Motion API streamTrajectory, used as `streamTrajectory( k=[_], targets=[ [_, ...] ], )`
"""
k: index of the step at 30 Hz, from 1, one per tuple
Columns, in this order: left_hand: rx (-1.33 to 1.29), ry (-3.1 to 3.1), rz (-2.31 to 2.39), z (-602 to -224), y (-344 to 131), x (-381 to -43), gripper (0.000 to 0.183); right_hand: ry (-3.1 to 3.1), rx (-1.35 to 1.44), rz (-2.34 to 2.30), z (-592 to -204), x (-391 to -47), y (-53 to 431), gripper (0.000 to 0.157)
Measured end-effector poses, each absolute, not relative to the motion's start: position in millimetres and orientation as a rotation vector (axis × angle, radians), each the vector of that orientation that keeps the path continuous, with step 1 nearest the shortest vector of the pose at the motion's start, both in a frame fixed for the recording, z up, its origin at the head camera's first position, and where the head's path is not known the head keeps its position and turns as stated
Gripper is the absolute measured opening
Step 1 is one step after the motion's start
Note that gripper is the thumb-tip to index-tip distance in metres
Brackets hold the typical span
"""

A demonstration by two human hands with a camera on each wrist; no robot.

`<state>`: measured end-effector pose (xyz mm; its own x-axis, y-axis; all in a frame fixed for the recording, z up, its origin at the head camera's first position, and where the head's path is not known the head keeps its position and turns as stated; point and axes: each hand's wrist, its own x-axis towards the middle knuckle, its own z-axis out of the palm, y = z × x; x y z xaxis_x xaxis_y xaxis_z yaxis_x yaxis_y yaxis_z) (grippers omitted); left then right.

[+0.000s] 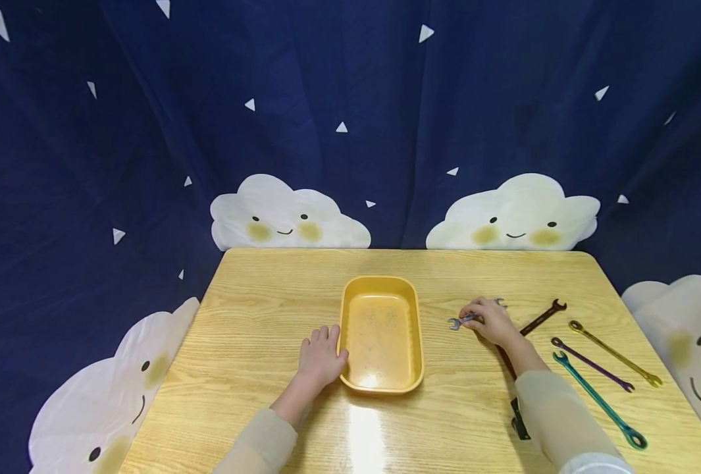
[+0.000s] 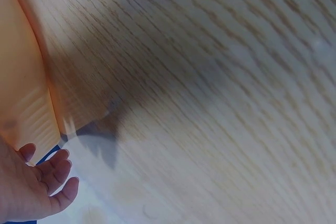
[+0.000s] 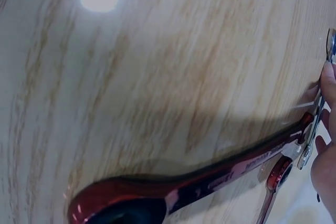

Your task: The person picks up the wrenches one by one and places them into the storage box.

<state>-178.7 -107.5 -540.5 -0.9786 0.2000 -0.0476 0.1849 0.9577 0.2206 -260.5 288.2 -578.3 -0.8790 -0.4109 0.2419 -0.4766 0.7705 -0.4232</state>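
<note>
In the head view my right hand (image 1: pixel 489 320) pinches a silver wrench (image 1: pixel 455 324) near its middle, at or just above the table right of the tray. The right wrist view shows the same silver wrench (image 3: pixel 308 153) between thumb and fingers at the right edge. Under that hand and forearm lie a dark red wrench (image 1: pixel 542 317) and a larger dark red tool (image 3: pixel 226 174) with a dark head, both partly hidden. My left hand (image 1: pixel 320 359) rests at the left side of a yellow tray (image 1: pixel 418 329), thumb at its rim, fingers loosely extended.
Right of my right forearm lie a yellow wrench (image 1: pixel 613 352), a purple wrench (image 1: pixel 593 365) and a teal wrench (image 1: pixel 599 398). The wooden table (image 1: pixel 255 296) ends at a dark blue curtain (image 1: pixel 350 79) with cloud prints.
</note>
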Motion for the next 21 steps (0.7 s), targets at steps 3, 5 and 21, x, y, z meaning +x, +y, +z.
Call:
streamTrajectory(
  k=[3, 5, 21],
  targets=[
    [0.295, 3.037, 0.333, -540.1, -107.5, -178.5, 0.041, -2.837, 0.712, 0.722, -578.1, -262.0, 288.0, 0.018],
    [0.293, 3.037, 0.337, -539.3, -107.4, -178.3, 0.041, -2.851, 0.712, 0.714, -577.9, -263.1, 287.7, 0.017],
    [0.290, 3.044, 0.337, -537.3, -106.6, -178.1, 0.039, -2.773, 0.810, 0.712, -579.9, -262.6, 286.5, 0.009]
  ],
)
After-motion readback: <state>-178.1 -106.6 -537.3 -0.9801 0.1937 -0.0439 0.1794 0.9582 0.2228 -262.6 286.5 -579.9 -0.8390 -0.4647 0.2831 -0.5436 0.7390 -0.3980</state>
